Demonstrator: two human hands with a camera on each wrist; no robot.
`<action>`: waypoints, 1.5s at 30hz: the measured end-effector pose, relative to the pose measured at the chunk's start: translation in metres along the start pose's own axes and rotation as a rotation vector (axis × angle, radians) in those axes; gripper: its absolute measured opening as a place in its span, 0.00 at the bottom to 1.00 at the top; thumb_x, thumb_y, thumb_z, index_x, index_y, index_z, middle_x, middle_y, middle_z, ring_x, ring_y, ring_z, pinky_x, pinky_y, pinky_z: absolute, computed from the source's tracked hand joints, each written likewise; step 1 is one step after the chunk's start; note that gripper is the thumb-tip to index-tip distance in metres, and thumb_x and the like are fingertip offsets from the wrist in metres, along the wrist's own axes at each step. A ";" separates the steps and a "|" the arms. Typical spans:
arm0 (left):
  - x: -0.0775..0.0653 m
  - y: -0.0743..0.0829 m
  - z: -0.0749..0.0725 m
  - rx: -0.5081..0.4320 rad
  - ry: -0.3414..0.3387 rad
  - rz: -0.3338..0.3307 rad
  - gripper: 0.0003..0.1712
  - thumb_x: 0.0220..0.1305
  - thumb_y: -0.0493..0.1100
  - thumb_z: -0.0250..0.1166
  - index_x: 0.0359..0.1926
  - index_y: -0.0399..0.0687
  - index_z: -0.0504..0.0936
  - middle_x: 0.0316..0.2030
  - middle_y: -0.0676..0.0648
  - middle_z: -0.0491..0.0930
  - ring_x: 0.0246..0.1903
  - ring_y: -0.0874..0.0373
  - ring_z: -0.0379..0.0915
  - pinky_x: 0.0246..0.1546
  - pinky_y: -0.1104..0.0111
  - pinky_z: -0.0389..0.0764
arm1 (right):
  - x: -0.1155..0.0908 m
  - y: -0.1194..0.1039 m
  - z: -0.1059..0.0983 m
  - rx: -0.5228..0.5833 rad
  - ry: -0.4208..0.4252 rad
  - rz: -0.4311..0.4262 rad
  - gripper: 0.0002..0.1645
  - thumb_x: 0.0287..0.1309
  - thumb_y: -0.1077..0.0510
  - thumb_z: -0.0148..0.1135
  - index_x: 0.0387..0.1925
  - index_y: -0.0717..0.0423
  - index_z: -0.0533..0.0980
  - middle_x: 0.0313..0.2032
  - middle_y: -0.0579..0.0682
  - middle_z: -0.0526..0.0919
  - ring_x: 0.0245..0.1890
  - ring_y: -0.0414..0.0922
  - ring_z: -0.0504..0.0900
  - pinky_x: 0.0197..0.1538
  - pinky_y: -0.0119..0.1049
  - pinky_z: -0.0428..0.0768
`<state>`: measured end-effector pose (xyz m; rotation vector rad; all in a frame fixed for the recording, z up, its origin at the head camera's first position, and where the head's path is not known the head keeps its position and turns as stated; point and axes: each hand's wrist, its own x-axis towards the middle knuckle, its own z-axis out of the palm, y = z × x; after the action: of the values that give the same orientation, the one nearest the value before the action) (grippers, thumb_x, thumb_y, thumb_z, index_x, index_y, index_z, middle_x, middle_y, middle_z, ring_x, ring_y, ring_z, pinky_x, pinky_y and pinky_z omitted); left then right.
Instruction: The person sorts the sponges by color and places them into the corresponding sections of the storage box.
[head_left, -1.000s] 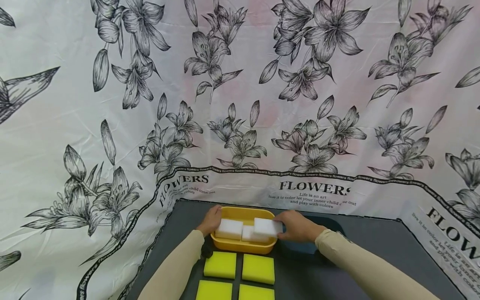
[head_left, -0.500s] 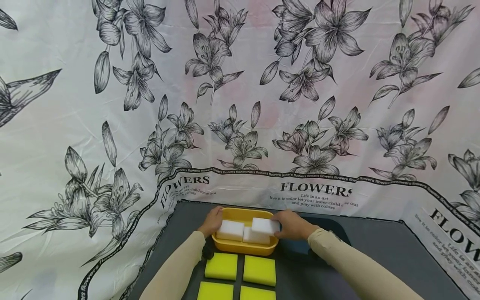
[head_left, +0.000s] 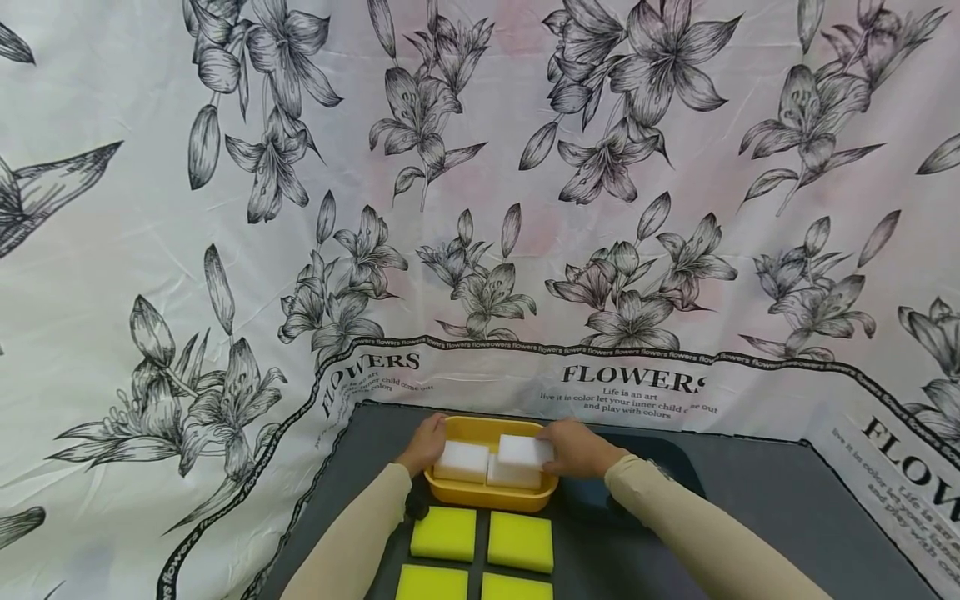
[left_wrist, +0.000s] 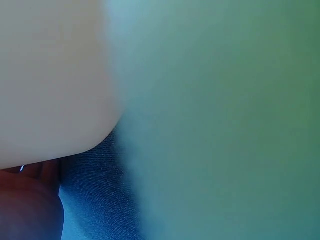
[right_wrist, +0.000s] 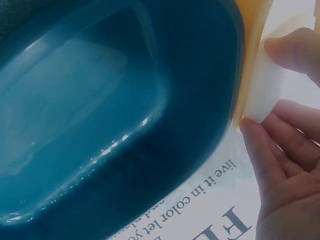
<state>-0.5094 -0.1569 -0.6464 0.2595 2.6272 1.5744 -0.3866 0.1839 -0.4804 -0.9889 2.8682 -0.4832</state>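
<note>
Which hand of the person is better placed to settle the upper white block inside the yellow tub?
Right, I would judge: the right hand pinches the upper white block. The left hand is at the left rim of the yellow tub, so it seems better suited to steadying.

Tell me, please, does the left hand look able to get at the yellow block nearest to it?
Probably yes: the yellow block lies close by, uncovered, though the left hand would first need to leave the tub.
</note>
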 end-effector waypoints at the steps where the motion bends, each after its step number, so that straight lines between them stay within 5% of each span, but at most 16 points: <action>1: -0.001 0.001 0.000 0.003 0.001 0.000 0.24 0.91 0.53 0.42 0.67 0.48 0.79 0.57 0.42 0.83 0.55 0.48 0.81 0.59 0.45 0.82 | 0.001 -0.001 0.001 -0.005 0.001 0.007 0.21 0.60 0.60 0.82 0.54 0.60 0.88 0.47 0.50 0.92 0.42 0.43 0.86 0.49 0.46 0.89; 7: -0.019 0.020 -0.004 0.033 0.006 0.066 0.27 0.91 0.54 0.41 0.67 0.42 0.78 0.57 0.39 0.82 0.54 0.46 0.81 0.55 0.50 0.83 | 0.006 -0.001 0.007 -0.040 0.010 0.030 0.20 0.59 0.60 0.83 0.52 0.59 0.88 0.46 0.49 0.92 0.41 0.42 0.84 0.50 0.45 0.88; 13: -0.023 0.023 -0.003 -0.004 0.008 0.051 0.30 0.91 0.59 0.40 0.66 0.44 0.78 0.55 0.41 0.82 0.51 0.49 0.80 0.53 0.50 0.82 | 0.011 0.001 0.014 -0.064 0.002 0.002 0.20 0.57 0.62 0.83 0.51 0.60 0.88 0.45 0.52 0.92 0.41 0.44 0.85 0.49 0.47 0.88; 20: -0.048 0.060 -0.011 0.028 0.004 0.062 0.29 0.92 0.51 0.38 0.67 0.35 0.76 0.56 0.33 0.81 0.53 0.40 0.81 0.55 0.45 0.82 | 0.016 0.001 0.020 -0.108 -0.002 0.037 0.19 0.57 0.61 0.83 0.50 0.57 0.88 0.45 0.50 0.91 0.42 0.44 0.85 0.49 0.46 0.88; 27: -0.011 0.009 -0.001 0.036 -0.004 0.045 0.29 0.91 0.57 0.41 0.68 0.42 0.76 0.57 0.38 0.82 0.53 0.45 0.81 0.54 0.47 0.83 | 0.018 -0.005 0.026 -0.065 -0.029 0.081 0.19 0.59 0.62 0.81 0.52 0.58 0.87 0.43 0.48 0.89 0.38 0.43 0.81 0.46 0.44 0.86; 30: -0.007 0.006 0.000 0.026 -0.002 0.029 0.29 0.91 0.58 0.42 0.68 0.43 0.77 0.57 0.40 0.82 0.53 0.46 0.81 0.54 0.46 0.83 | 0.018 -0.007 0.028 -0.086 -0.038 0.090 0.18 0.60 0.61 0.80 0.51 0.57 0.87 0.42 0.47 0.88 0.37 0.42 0.80 0.45 0.43 0.85; 41: -0.067 0.085 -0.013 0.054 0.018 0.003 0.26 0.92 0.49 0.40 0.67 0.36 0.76 0.57 0.35 0.81 0.54 0.43 0.80 0.59 0.44 0.82 | 0.018 -0.008 0.033 -0.141 -0.032 0.053 0.15 0.58 0.59 0.81 0.45 0.55 0.87 0.38 0.45 0.87 0.32 0.40 0.79 0.40 0.39 0.83; 43: -0.067 0.087 -0.012 0.059 0.019 -0.007 0.26 0.92 0.48 0.40 0.68 0.36 0.76 0.58 0.35 0.81 0.56 0.42 0.80 0.60 0.43 0.81 | 0.019 -0.007 0.033 -0.140 -0.032 0.046 0.14 0.58 0.59 0.82 0.44 0.55 0.86 0.37 0.44 0.87 0.32 0.40 0.78 0.39 0.38 0.82; 45: -0.056 0.072 -0.009 0.049 0.027 -0.019 0.25 0.92 0.49 0.41 0.68 0.39 0.77 0.58 0.37 0.82 0.55 0.45 0.81 0.60 0.45 0.82 | 0.018 -0.005 0.033 -0.129 -0.033 0.034 0.14 0.58 0.58 0.82 0.44 0.54 0.86 0.35 0.43 0.85 0.31 0.39 0.78 0.38 0.37 0.82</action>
<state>-0.4474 -0.1412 -0.5801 0.2171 2.6827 1.5204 -0.3923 0.1599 -0.5091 -0.9538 2.9123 -0.2792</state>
